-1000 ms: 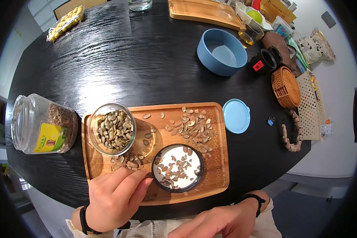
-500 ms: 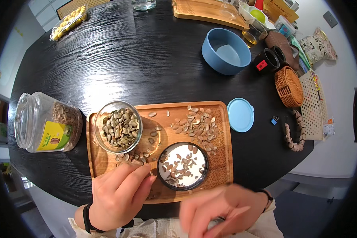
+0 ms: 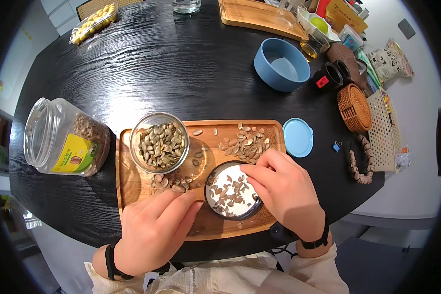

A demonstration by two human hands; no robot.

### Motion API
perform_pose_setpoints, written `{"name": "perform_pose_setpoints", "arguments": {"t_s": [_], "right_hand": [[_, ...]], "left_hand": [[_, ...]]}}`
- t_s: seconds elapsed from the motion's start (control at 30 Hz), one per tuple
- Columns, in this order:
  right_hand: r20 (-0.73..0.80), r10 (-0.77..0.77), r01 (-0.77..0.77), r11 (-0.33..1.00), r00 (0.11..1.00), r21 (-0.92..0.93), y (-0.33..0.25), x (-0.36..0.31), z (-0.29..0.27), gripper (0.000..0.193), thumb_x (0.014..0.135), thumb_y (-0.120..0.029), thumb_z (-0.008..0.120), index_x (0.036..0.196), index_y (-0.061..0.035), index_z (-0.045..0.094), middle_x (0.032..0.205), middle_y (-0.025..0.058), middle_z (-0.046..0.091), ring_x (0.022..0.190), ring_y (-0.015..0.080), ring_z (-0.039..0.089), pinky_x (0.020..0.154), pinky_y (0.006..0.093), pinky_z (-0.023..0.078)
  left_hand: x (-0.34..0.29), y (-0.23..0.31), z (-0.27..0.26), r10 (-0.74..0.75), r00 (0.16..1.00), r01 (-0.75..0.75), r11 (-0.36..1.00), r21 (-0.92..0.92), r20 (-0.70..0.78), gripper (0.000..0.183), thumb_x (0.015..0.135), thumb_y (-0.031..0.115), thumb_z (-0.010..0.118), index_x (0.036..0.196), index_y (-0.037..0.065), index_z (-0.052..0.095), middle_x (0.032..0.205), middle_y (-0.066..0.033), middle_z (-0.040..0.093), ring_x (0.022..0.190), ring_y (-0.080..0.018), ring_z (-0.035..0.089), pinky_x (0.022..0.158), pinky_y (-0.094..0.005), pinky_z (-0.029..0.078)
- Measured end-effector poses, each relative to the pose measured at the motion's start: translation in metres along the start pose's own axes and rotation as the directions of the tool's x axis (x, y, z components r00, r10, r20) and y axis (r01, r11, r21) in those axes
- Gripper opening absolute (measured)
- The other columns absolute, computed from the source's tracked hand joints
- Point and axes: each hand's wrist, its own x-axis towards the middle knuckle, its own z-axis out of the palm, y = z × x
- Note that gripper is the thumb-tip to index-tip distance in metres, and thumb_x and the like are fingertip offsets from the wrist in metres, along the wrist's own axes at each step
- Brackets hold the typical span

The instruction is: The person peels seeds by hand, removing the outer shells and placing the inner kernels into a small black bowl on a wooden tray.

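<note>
A wooden tray (image 3: 125,186) lies in front of me. On its left part stands a glass bowl (image 3: 183,156) of greenish shelled pumpkin seeds (image 3: 160,145). Right of it is a dark-rimmed round dish (image 3: 256,209) with a white inside, scattered with brown shell bits (image 3: 230,192). My left hand (image 3: 154,230) is closed in a pinch over the tray, between a small shell pile (image 3: 169,181) and the dish. Over the dish's far right edge, my right hand (image 3: 289,196) pinches its thumb and fingers together. Whatever either fingertip holds is too small or hidden to name.
More shells (image 3: 247,143) lie at the tray's far right. A plastic jar (image 3: 66,139) of seeds leans left of it. To the right are a light-blue lid (image 3: 298,137), a blue bowl (image 3: 281,66), black cups (image 3: 327,77) and a woven rattan basket (image 3: 354,109).
My right hand, blurred near my body before, has moved up and forward to the round dish. The left hand keeps its pinch at nearly the same place. The whole view has shifted slightly.
</note>
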Motion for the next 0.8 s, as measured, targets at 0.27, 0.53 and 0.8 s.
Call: {"name": "perform_pose_setpoints", "arguments": {"t_s": [0.27,0.53,0.8], "right_hand": [[0.015,-0.023,0.022,0.999,1.0,0.031,0.0008,0.0022,0.0006,0.011,0.083,-0.002,0.069,0.093,-0.0029,0.066,0.09,0.008,0.055,0.087,0.0257,0.062,0.073,0.0371,0.052],[-0.031,-0.009,0.008,1.0,0.999,-0.028,-0.0007,0.0006,0.0015,0.008,0.082,-0.001,0.069,0.088,-0.0027,0.063,0.091,0.0086,0.055,0.087,0.026,0.062,0.073,0.0364,0.053],[-0.016,-0.034,0.033,0.997,0.999,-0.063,-0.0021,0.0005,0.0021,0.009,0.078,0.001,0.066,0.083,-0.0032,0.061,0.09,0.0083,0.053,0.089,0.0252,0.06,0.074,0.0354,0.053]], "left_hand": [[0.0014,-0.0011,0.0022,-0.007,1.0,0.007,1.0,-0.008,0.022,0.016,0.084,0.01,0.077,0.096,0.004,0.07,0.073,-0.0069,0.06,0.059,-0.0252,0.062,0.051,-0.036,0.048],[0.0007,-0.0002,0.0015,-0.002,0.999,0.001,1.0,0.007,0.045,0.016,0.085,0.011,0.078,0.097,0.003,0.07,0.072,-0.0068,0.059,0.058,-0.0252,0.062,0.05,-0.0358,0.049],[0.0006,0.0009,-0.0003,-0.012,0.999,0.011,1.0,0.014,0.037,0.018,0.083,0.01,0.078,0.098,0.004,0.07,0.076,-0.0066,0.061,0.061,-0.025,0.064,0.052,-0.0355,0.049]]}}
